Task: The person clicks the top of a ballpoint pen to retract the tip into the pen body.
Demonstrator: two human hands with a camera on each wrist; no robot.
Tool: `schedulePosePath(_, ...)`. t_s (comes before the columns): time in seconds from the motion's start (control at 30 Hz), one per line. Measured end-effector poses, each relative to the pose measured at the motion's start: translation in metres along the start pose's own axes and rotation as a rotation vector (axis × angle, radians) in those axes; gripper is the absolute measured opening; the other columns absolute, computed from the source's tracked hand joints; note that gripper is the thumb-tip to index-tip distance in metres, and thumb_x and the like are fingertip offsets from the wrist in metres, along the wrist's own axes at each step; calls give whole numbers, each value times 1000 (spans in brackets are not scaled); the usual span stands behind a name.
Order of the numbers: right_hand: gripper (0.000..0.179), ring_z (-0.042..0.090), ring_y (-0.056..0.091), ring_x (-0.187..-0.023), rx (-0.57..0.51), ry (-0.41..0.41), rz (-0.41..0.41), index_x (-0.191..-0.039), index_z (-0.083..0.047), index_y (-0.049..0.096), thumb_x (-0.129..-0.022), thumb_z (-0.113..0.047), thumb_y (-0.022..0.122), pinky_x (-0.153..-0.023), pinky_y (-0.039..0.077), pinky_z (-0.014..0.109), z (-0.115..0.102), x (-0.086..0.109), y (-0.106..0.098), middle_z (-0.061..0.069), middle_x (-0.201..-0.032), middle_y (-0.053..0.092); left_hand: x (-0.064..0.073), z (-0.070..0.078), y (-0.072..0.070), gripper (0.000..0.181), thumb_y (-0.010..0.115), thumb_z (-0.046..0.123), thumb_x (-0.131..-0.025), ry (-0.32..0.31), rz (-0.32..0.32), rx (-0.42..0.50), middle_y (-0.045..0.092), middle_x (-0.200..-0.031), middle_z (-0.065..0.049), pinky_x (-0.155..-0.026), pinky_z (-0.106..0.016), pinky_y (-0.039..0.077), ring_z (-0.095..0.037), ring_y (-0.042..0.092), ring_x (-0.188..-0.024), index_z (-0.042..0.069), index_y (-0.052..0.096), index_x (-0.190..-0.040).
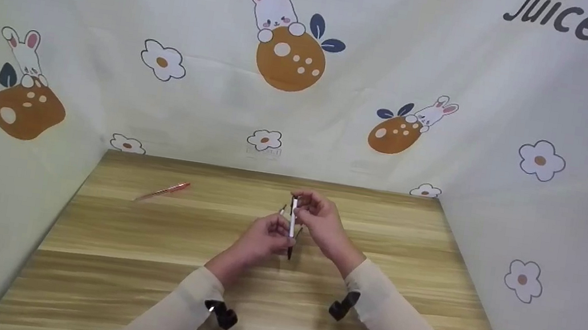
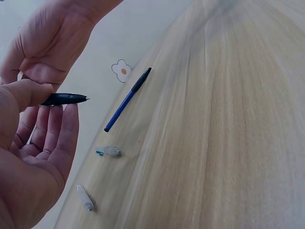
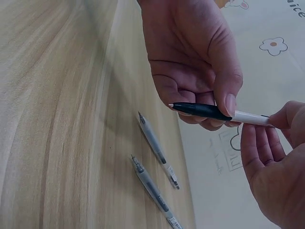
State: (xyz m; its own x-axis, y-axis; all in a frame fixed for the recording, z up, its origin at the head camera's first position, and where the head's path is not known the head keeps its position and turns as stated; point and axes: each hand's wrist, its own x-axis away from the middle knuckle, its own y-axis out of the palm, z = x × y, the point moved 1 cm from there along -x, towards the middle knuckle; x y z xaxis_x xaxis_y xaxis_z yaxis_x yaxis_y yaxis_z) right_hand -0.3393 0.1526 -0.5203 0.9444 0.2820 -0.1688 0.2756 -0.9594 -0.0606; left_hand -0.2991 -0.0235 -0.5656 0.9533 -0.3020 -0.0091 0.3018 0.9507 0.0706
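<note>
Well to the left of the fingers of the left hand (image 1: 262, 236), on the wood-grain tabletop (image 1: 116, 243), noted a red pen (image 1: 163, 191) lying slanted, out of contact with both hands. Next rightward, observed left thumb and fingers pinching a white-and-black pen (image 1: 293, 219) around its black grip section, bare point projecting past them. Beyond the left fingertips in the left-wrist view, logged a blue pen (image 2: 127, 100) lying apart, with two pale grey pen ends (image 2: 110, 151) near it. Between the two sets of fingers, found the white barrel held clear of the table. Just right of that, observed the right hand (image 1: 321, 219), thumb and fingers pinching the rear end. Lower than both sets of fingers in the right-wrist view, recorded two grey pens (image 3: 153, 141), roughly side by side; cannot tell whether identical with the pale ends. Judged on handling: should prove light and stiff, smooth enough along the barrel to roll under a loose pinch, hardly fragile except at the fine point. Best to grip at the black section, steady the rear, and keep fingertips off the point.
</note>
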Motion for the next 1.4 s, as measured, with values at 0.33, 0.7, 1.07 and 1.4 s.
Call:
schedulePosePath(0.33,33,19,68,-98,-9,-35,-2,-132,1,73,-102,11,65,-83,63,30,-3,4,-2,10,-107,70,-5,-5,-2,21,77,-6,-93,43,-13,10,71,-101,-7,-80,-36,66,-16,69,-90,-3,65,-110)
schedulePosePath(0.7,31,20,68,-96,-20,-42,20,-128,0,75,-100,11,67,-82,64,31,-5,3,-2,11,-105,71,-3,-3,-1,22,79,-7,-92,79,13,3,72,-100,-8,-79,-36,67,-18,70,-89,-1,66,-108)
schedulePosePath(1.07,38,20,68,-94,-4,-60,14,-135,1,69,-100,12,67,-81,63,32,-4,3,-2,14,-105,69,-4,-3,-2,22,78,-7,-91,82,18,-16,71,-101,-8,-78,-34,65,-18,70,-88,-1,66,-108)
schedulePosePath(1.4,42,19,67,-97,-23,-35,10,-138,0,69,-99,14,65,-82,63,33,0,0,0,12,-105,69,-2,-4,-5,21,79,-6,-92,73,7,20,69,-101,-9,-77,-34,65,-17,69,-87,0,65,-108)
